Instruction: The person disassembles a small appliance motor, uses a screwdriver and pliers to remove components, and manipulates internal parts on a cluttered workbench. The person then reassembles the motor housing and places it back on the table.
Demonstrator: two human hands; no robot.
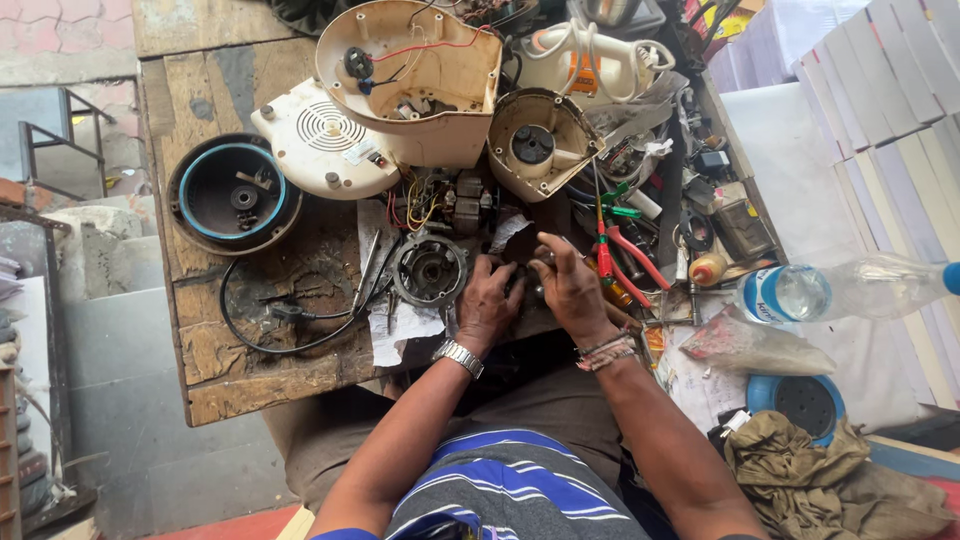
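We see the left hand (pixel 488 300) and right hand (pixel 568 288) curled together around a small dark part, probably metal, its shape hidden. A round ribbed motor housing (pixel 429 268) lies just beside them on the worn wooden bench (pixel 200 100).

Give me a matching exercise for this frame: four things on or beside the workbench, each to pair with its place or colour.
Things:
1. plastic bottle
2. round black part with blue ring
3. wristwatch
4. olive cloth

Descriptions:
A. on the left hand's wrist
B. lying on its side at right
C. crumpled at lower right
D. at the bench's left end

Pairs: 1-B, 2-D, 3-A, 4-C
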